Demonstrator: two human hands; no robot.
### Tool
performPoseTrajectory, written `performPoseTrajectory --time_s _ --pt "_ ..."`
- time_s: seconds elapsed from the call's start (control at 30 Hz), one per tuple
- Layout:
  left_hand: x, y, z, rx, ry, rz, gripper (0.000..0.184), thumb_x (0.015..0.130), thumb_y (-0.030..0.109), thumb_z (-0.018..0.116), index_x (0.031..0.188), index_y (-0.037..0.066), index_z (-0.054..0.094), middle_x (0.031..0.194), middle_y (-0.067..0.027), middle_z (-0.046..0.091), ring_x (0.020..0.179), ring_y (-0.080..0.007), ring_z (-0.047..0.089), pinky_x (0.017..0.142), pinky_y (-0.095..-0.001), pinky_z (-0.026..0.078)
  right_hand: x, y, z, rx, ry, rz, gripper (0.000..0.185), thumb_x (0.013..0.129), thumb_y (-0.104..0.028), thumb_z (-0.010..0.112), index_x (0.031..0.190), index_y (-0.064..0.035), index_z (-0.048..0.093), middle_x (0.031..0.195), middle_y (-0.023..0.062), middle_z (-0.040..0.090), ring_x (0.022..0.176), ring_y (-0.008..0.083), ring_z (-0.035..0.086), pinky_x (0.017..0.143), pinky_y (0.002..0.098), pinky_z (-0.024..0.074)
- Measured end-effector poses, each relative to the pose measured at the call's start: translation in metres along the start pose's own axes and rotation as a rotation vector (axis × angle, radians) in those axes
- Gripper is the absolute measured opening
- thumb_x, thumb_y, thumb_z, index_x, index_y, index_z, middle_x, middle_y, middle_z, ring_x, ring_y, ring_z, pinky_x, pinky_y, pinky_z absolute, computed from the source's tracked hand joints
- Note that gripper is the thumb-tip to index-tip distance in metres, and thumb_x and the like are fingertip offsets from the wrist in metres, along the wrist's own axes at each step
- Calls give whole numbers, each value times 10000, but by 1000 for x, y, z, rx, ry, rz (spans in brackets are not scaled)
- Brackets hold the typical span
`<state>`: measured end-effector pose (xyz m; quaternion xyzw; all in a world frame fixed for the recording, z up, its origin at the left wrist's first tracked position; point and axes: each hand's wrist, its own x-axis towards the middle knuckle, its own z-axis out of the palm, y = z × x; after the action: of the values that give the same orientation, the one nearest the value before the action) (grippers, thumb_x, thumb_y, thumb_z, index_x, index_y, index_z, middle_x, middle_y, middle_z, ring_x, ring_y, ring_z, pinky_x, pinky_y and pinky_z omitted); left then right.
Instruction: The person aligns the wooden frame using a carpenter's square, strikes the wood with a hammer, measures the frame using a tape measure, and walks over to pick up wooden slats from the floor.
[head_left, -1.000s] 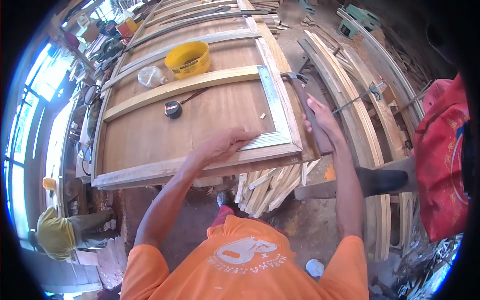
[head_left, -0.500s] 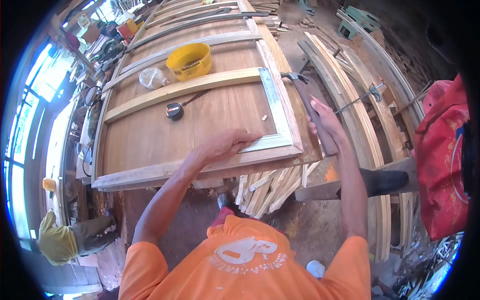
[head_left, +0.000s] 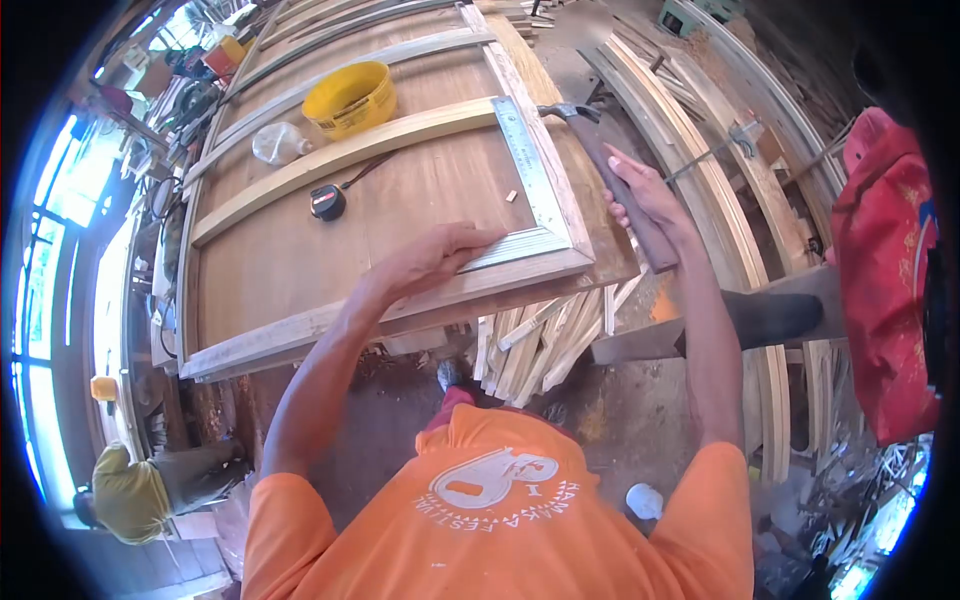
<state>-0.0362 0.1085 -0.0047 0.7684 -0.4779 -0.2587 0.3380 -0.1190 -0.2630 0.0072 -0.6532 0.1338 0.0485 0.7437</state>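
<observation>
My left hand (head_left: 435, 262) has its fingers closed on the short arm of an L-shaped metal carpenter's square (head_left: 519, 158). The square lies in the near right corner of a wooden-framed panel (head_left: 270, 335), along the inside of the frame. My right hand (head_left: 645, 195) is wrapped round the wooden handle of a claw hammer (head_left: 655, 247). The hammer's head is just beyond the panel's right edge, near the far end of the square. A small wood chip (head_left: 511, 196) sits on the panel inside the square's angle.
On the panel are a tape measure (head_left: 327, 203), a yellow tub (head_left: 350, 105) and a clear plastic bottle (head_left: 281, 145). Cut wood strips (head_left: 535, 345) are piled below its near edge. Long boards (head_left: 690, 150) and a red bag (head_left: 885, 290) are to the right. Another person (head_left: 135, 490) is at lower left.
The whole view has shifted, so the panel and tools appear higher and further left. Both hands keep their grips, and the square and hammer look nearly unmoved relative to the panel.
</observation>
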Motion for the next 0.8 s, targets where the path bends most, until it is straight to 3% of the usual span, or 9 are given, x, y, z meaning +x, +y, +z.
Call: performPoseTrajectory --time_s 0.07,0.3,0.37,0.4,0.47,0.5,0.63,0.7,0.8 --pt "1 -5 0 -14 35 86 415 1099 95 553 1509 71 611 1172 -175 679 1088 -251 631 997 -354 487 -6 -13 -3 -59 -38 20 633 1134 -328 510 1711 -194 288 833 32 601 606 86 565 489 231 500" --pt "36 5 0 130 -10 33 389 1071 242 644 1411 58 688 1107 -158 719 1060 -258 682 948 -365 523 0 12 -4 116 -79 41 652 1122 -268 513 1709 -143 261 949 50 622 631 88 569 498 213 498" --pt "55 15 14 -76 44 -275 540 1040 336 699 1453 -3 623 1096 -171 734 1040 -270 711 936 -379 545 -1 9 -2 154 -127 20 650 1123 -265 513 1705 -126 261 961 55 625 635 92 570 500 215 499" --pt "57 25 16 -69 52 -279 540 1040 336 699 1453 -3 623 1096 -171 734 1040 -270 711 936 -379 545 -10 6 3 115 -110 7 647 1125 -266 512 1702 -116 262 967 55 627 637 94 575 503 223 504" --pt "58 45 17 -96 272 -325 728 1025 376 727 1529 -90 485 1084 -194 729 1002 -286 726 933 -390 556 -14 6 6 79 -98 -16 644 1127 -267 511 1699 -107 263 973 55 629 640 96 580 506 230 509" --pt "74 12 29 -116 391 -270 865 999 343 770 1557 -170 354 1030 -185 718 893 -250 715 836 -378 572 -14 8 5 71 -92 -29 635 1130 -270 508 1697 -109 272 971 56 633 641 98 588 507 237 511" --pt "119 -1 16 -443 454 -304 729 1002 230 772 1557 -100 434 998 -142 711 803 -190 676 733 -333 568 -8 22 3 73 -14 -82 609 1135 -279 501 1689 -121 304 943 51 639 641 106 600 510 246 515" --pt "134 -4 13 -766 481 -158 613 1005 119 745 1551 -22 504 971 -117 713 768 -141 638 649 -296 551 -1 25 2 124 48 -111 595 1133 -269 491 1686 -131 321 910 58 630 634 124 600 512 269 523" --pt "143 -11 16 -569 545 -187 529 1006 68 720 1515 38 579 933 -101 714 760 -139 654 623 -298 563 2 19 -10 154 162 -157 577 1131 -259 480 1680 -144 346 868 63 621 623 142 604 513 297 537"
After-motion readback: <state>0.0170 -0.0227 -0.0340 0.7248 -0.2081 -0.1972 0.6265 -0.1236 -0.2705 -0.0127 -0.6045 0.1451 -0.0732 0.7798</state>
